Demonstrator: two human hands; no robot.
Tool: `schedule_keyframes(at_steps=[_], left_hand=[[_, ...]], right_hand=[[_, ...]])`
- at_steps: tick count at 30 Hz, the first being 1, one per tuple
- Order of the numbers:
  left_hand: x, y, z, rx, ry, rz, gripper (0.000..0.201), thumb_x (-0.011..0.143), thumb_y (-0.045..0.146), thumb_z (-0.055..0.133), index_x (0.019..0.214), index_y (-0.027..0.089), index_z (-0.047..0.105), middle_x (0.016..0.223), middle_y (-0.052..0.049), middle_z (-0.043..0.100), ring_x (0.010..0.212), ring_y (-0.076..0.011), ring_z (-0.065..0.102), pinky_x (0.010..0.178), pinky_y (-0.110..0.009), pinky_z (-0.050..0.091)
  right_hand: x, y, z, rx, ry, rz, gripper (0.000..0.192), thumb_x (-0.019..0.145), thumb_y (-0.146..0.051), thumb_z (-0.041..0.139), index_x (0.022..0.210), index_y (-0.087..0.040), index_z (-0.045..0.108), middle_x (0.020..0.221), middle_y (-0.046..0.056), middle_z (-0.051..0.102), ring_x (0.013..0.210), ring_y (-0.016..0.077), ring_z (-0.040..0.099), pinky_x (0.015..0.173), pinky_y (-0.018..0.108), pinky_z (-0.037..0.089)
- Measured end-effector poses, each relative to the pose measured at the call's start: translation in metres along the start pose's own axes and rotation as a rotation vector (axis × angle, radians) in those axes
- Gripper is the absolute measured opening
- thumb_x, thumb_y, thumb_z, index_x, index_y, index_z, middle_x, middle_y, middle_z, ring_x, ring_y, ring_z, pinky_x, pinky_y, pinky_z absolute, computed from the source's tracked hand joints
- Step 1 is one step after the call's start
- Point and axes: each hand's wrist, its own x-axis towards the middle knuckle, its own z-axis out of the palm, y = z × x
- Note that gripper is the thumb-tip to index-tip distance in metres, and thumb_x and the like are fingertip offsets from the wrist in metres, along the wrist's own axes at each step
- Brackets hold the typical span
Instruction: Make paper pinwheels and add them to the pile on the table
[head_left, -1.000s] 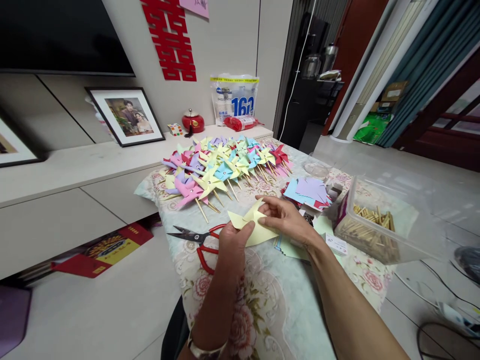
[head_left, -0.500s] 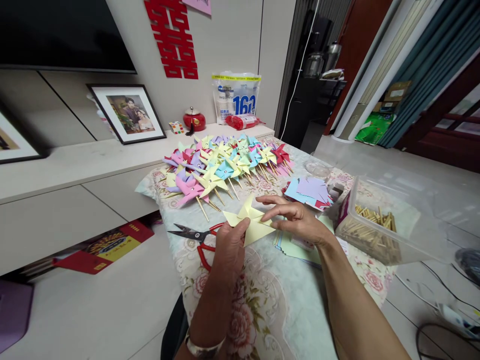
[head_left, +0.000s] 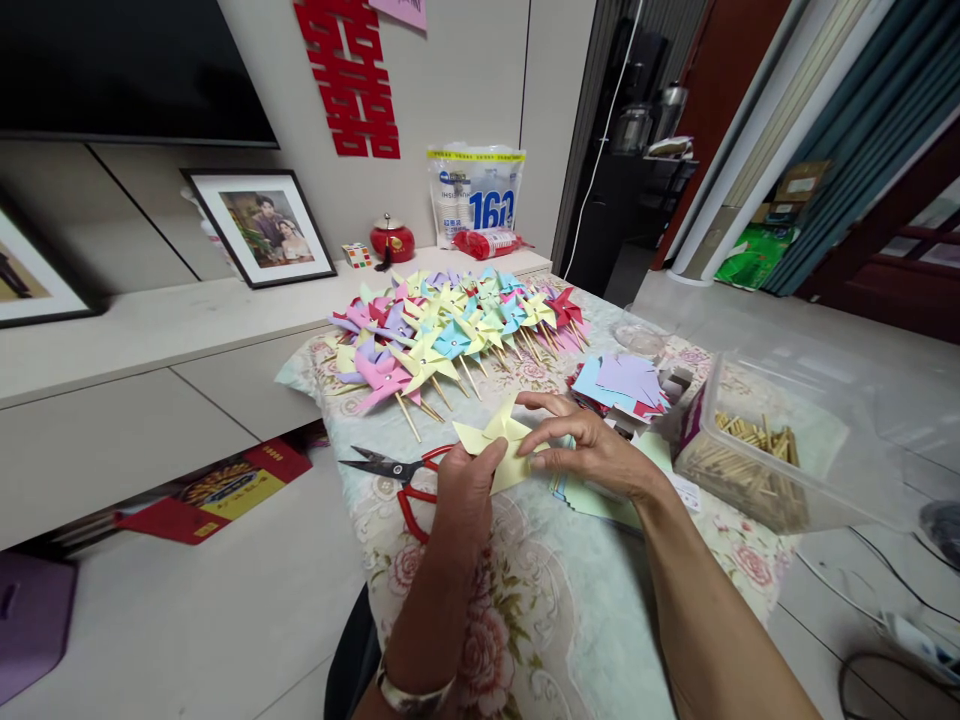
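Both hands, left (head_left: 465, 490) and right (head_left: 592, 452), pinch yellow paper pinwheel (head_left: 501, 445); scissors (head_left: 401, 472) beside, stick box (head_left: 757, 450) right.

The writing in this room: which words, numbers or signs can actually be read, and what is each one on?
"160": large blue-and-white digits on the plastic bag standing against the wall on the ledge; its smaller print is too blurred to read.
"囍": the red paper cutout stuck on the wall, its top cut off by the frame.
Red and yellow box on the floor: printing too small to read.
Pink note at the top edge: marks unreadable.
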Motion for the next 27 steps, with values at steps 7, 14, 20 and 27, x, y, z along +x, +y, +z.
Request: schedule_keyframes(at_steps=[7, 14, 20, 27], left_hand=[[0.004, -0.005, -0.004, 0.002, 0.016, 0.009, 0.037, 0.062, 0.026, 0.081, 0.096, 0.013, 0.073, 0.081, -0.006, 0.077, 0.081, -0.0248, 0.072, 0.077, -0.031, 0.053], [0.005, -0.009, -0.004, 0.07, 0.074, 0.052, 0.04, 0.061, 0.026, 0.082, 0.097, 0.011, 0.074, 0.095, -0.009, 0.078, 0.084, -0.0249, 0.072, 0.079, -0.032, 0.054], [0.008, -0.012, -0.006, 0.101, 0.103, 0.058, 0.047, 0.059, 0.028, 0.083, 0.101, 0.009, 0.073, 0.093, -0.011, 0.078, 0.079, -0.0256, 0.072, 0.075, -0.034, 0.055], [0.008, -0.011, -0.004, 0.101, 0.096, 0.057, 0.039, 0.058, 0.026, 0.082, 0.094, 0.011, 0.076, 0.076, -0.006, 0.077, 0.069, -0.0226, 0.071, 0.067, -0.03, 0.053]], right_hand=[[0.002, 0.0, 0.002, -0.129, 0.006, -0.044, 0.01, 0.09, -0.03, 0.069, 0.092, -0.026, 0.077, 0.15, 0.005, 0.045, 0.141, 0.0268, 0.038, 0.116, 0.049, 0.025], [0.004, -0.005, 0.008, -0.152, 0.007, -0.034, 0.006, 0.087, -0.019, 0.068, 0.084, -0.021, 0.073, 0.145, 0.008, 0.05, 0.137, 0.0265, 0.042, 0.113, 0.046, 0.03], [0.007, -0.007, 0.015, -0.11, 0.06, 0.028, 0.005, 0.085, -0.02, 0.069, 0.08, -0.02, 0.071, 0.143, 0.009, 0.052, 0.133, 0.0272, 0.045, 0.11, 0.044, 0.032], [0.013, -0.004, 0.025, -0.074, 0.162, 0.079, 0.008, 0.079, -0.011, 0.065, 0.076, -0.019, 0.067, 0.118, 0.008, 0.063, 0.114, 0.0234, 0.058, 0.1, 0.037, 0.039]])
